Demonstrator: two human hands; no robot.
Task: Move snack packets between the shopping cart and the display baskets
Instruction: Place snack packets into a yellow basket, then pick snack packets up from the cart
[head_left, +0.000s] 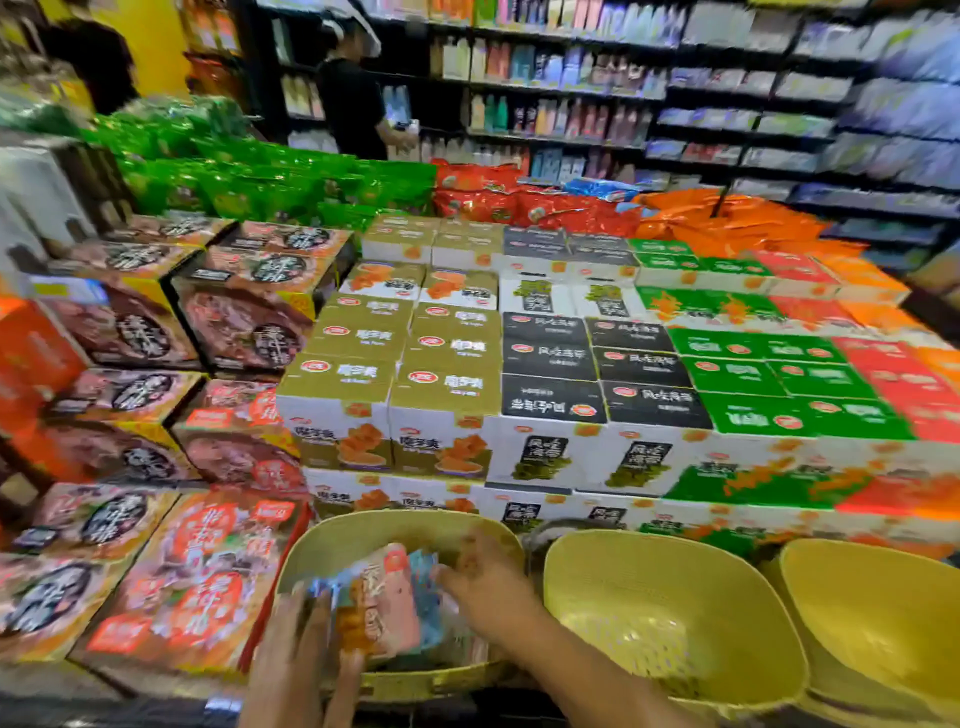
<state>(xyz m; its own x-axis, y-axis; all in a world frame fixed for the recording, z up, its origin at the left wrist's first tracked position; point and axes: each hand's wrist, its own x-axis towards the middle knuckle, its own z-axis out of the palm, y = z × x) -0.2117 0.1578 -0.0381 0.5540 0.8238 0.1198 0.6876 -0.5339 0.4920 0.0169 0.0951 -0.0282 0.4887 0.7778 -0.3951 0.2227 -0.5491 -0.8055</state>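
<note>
Three yellow display baskets stand in a row at the bottom of the head view. The left basket holds a bunch of snack packets, orange, pink and blue. My left hand presses against the left side of the bunch. My right hand grips it from the right, inside the same basket. Both hands are blurred by motion. The middle basket and the right basket show nothing inside. No shopping cart is visible.
Behind the baskets rises a stepped display of snack boxes: olive, black, green and red. Brown and orange boxes are stacked at the left. Green, red and orange bags lie further back. A person stands at the far shelves.
</note>
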